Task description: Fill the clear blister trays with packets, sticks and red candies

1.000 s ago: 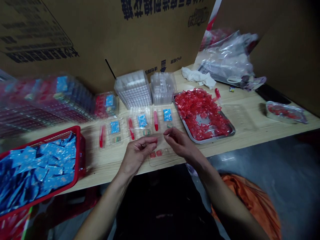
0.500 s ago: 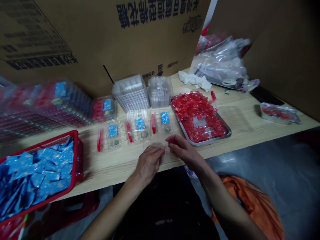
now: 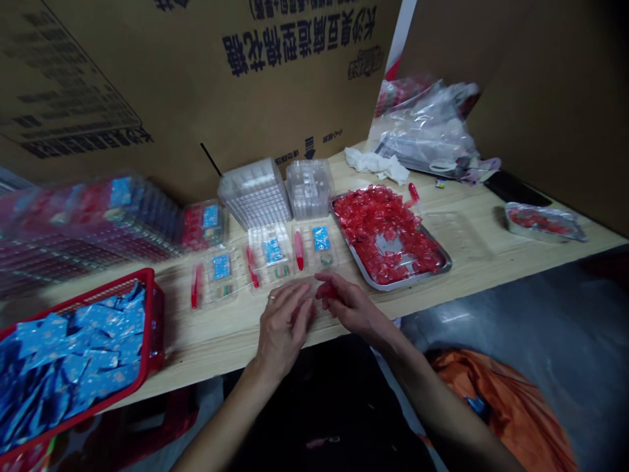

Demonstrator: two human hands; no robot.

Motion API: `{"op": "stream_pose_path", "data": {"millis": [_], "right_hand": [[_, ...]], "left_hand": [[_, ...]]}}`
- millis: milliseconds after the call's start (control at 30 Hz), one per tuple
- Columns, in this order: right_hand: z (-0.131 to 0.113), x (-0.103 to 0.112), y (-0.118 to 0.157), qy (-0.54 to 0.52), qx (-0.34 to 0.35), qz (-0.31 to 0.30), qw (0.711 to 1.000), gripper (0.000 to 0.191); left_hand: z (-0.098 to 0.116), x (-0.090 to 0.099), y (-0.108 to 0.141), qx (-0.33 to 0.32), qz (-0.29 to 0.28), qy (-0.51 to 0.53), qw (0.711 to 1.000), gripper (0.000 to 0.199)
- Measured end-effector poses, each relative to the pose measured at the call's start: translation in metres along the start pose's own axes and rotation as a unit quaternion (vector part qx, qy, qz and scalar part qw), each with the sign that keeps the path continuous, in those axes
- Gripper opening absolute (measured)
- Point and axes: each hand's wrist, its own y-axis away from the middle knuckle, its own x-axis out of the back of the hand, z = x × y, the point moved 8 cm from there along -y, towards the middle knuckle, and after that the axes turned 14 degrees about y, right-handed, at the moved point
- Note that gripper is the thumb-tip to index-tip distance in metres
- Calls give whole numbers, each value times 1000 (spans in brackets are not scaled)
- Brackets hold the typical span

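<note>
Together near the front edge of the counter (image 3: pixel 211 347), the left hand (image 3: pixel 285 324), a ring on one finger, curls its fingers close beside the right hand (image 3: pixel 351 308); whether it holds anything, I cannot tell. The right hand pinches a small red wrapped piece (image 3: pixel 326 292) narrowly between its fingers. Just beyond them lie clear plastic blister trays (image 3: pixel 271 252), holding red sticks (image 3: pixel 299 250) and blue sachets (image 3: pixel 321 238). To the right, a steel tray (image 3: pixel 388 286) is heaped with red wrapped pieces (image 3: pixel 378 223). To the left, a red basket (image 3: pixel 98 300) is filled with more blue sachets (image 3: pixel 73 341), and stacked clear trays (image 3: pixel 98 216) stand behind it.
</note>
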Motion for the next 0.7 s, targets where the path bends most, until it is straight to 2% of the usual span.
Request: {"op": "stream_pose_path", "data": {"millis": [133, 233, 300, 400, 467, 567, 700], "right_hand": [[-5, -4, 0, 67, 44, 27, 996, 56], [-1, -9, -1, 12, 24, 3, 1000, 54], [0, -12, -2, -57, 5, -20, 998, 49], [-5, -11, -2, -134, -22, -25, 990, 36], [-10, -9, -3, -146, -28, -9, 989, 28], [-20, -5, -7, -94, 8, 15, 995, 20], [-26, -1, -10, 52, 44, 57, 996, 14]], "left_hand": [[2, -11, -19, 93, -61, 118, 987, 26], [-11, -14, -21, 172, -56, 189, 965, 12], [-22, -15, -18, 233, -44, 264, 935, 9], [-36, -14, -13, 304, -6, 379, 874, 21], [-41, -10, -12, 335, 36, 431, 837, 30], [-45, -9, -10, 371, 64, 468, 800, 34], [-45, -9, -8, 380, 53, 466, 798, 41]]}}
